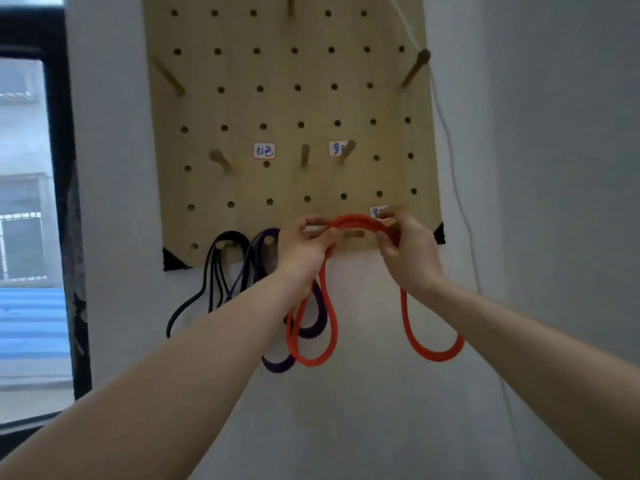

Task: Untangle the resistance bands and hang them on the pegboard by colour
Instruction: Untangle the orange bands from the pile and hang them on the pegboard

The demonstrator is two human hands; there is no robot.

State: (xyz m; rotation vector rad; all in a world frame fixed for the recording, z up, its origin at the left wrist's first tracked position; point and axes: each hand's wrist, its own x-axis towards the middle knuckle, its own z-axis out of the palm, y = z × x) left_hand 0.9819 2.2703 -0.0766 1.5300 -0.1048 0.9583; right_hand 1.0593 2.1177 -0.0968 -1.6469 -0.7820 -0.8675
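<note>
A wooden pegboard (291, 109) hangs on the white wall. Both my hands hold red resistance bands (360, 221) stretched in an arc in front of its bottom row, just above a wooden peg (355, 234). My left hand (304, 249) pinches the left end of the arc, and my right hand (407, 252) pinches the right end. Red loops dangle below each hand. Black bands (216, 271) hang from a bottom-left peg. Purple bands (266, 251) hang from the peg beside it, partly hidden by my left arm.
Several bare wooden pegs (220, 159) stick out of the board, with small handwritten labels (264, 150) between them. A window with a dark frame (65, 202) is at the left. A thin white cord (450, 161) runs down the wall right of the board.
</note>
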